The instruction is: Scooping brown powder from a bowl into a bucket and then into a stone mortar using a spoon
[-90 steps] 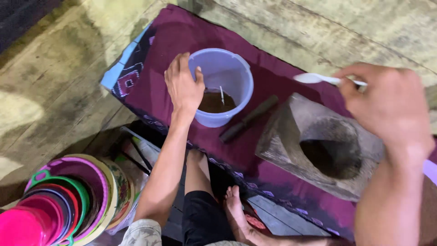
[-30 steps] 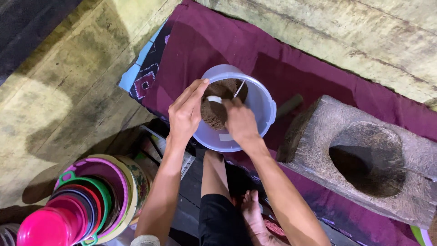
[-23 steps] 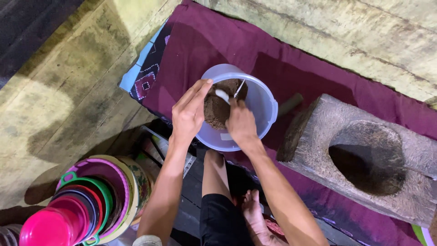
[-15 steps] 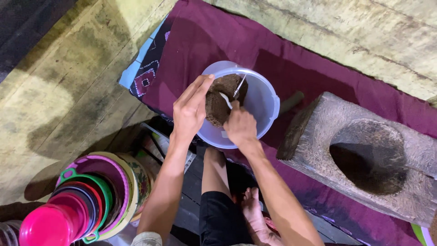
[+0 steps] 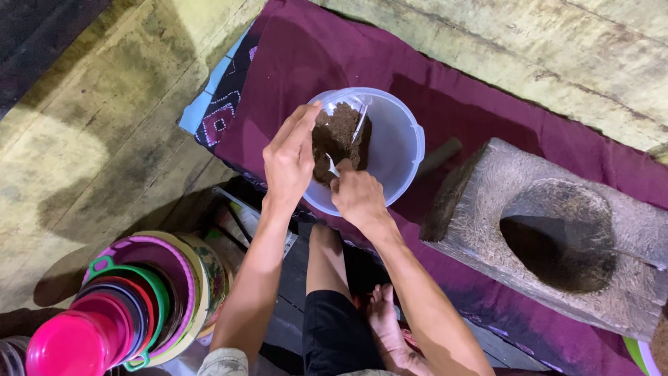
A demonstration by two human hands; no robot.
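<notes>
**Both hands at the tilted tub**

Down on the maroon cloth (image 5: 334, 56), the pale plastic tub (image 5: 393, 150) is tipped toward the person, its open mouth facing the camera. Inside it a dark brown, crumbly mass (image 5: 339, 136) sits piled against the near wall.

The left hand (image 5: 291, 160) is at the tub's near rim, fingers stretched out straight and held together, the tips reaching up alongside the brown stuff. It presses flat against the rim rather than curling round anything. The right hand (image 5: 358, 198) is just below the rim, fingers curled in tight around the handle of a white spoon (image 5: 331, 166), whose pale end pokes into the brown mass. The two hands are close together, nearly touching at the tub's edge.

Over to the right, well clear of the hands, stands a heavy wooden block (image 5: 473, 202) with a deep round hollow (image 5: 560, 233) scooped out of its top, dark inside. Between tub and block a dark stick (image 5: 440, 154) lies on the cloth, half hidden behind the tub.

At the lower left there's a stack of bright plastic bowls (image 5: 132, 299), pink on top, with green and purple rims ringed around it. Below the hands the person's bare knee (image 5: 325, 254) and foot (image 5: 384, 317) show, with dark shorts (image 5: 334, 334) at the bottom edge. The floor (image 5: 83, 139) around is worn, yellowish boards.
</notes>
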